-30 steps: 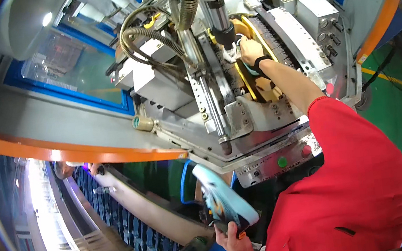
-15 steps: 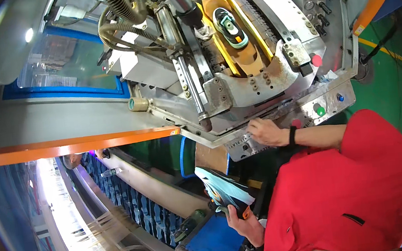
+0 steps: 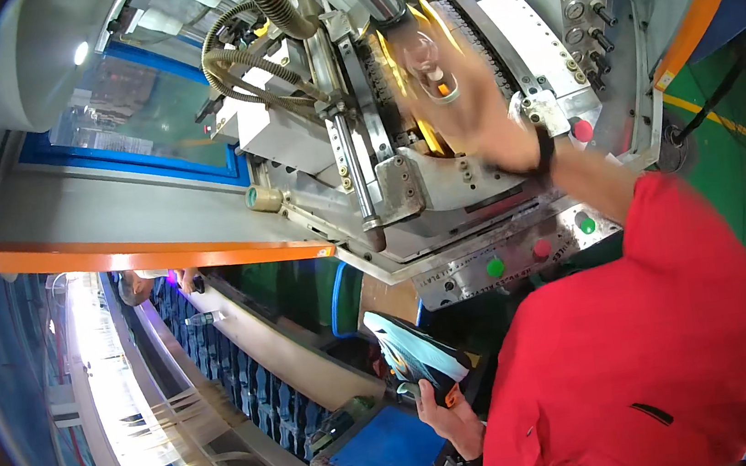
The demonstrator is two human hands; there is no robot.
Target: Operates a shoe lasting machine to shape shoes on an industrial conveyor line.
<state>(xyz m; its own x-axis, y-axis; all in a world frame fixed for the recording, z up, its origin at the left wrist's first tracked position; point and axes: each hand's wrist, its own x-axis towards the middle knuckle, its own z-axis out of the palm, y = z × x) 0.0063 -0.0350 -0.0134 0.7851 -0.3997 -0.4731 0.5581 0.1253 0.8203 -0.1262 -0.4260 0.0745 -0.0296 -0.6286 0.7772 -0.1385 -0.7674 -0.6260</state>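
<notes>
The left hand (image 3: 449,413) is gripping a shoe (image 3: 417,357) below the machine's (image 3: 440,179) front edge, while the blurred right hand (image 3: 460,108) is reaching into the mould (image 3: 417,90), finger state unclear.

The press machine (image 3: 440,179) is bare brushed metal, dully shiny, with ribbed metal hoses (image 3: 273,5). The shoe (image 3: 417,357) looks smooth and glossy; the sleeve (image 3: 626,351) is matt red cloth.

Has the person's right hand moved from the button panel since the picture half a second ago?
Yes. The right hand left the panel with the green button and went up into the machine; it is motion-blurred there.
</notes>
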